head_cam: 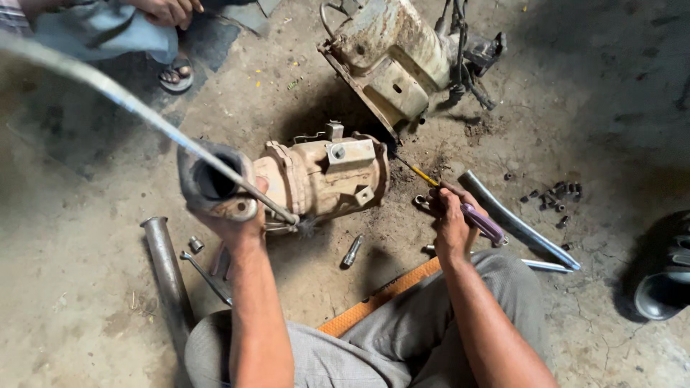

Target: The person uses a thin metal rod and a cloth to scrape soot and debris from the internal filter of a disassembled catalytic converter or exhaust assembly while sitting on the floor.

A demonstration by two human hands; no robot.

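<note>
Oily concrete floor [86, 287] carried a rusty gearbox housing [323, 176]. Left hand [231, 223] had its grip closed round the housing's open tube end. Right hand [451, 219], beside the housing, gripped a purple-handled screwdriver [480, 223], tip toward the housing.

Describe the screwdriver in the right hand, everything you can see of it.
The screwdriver has a purple handle, a yellow collar and a thin dark metal shaft. The right hand grips the handle, with the handle's end sticking out to the lower right of the fist. It lies at a slant, its tip pointing up-left toward the end of the rusty metal housing on the dirt floor; whether it touches is unclear.
</note>
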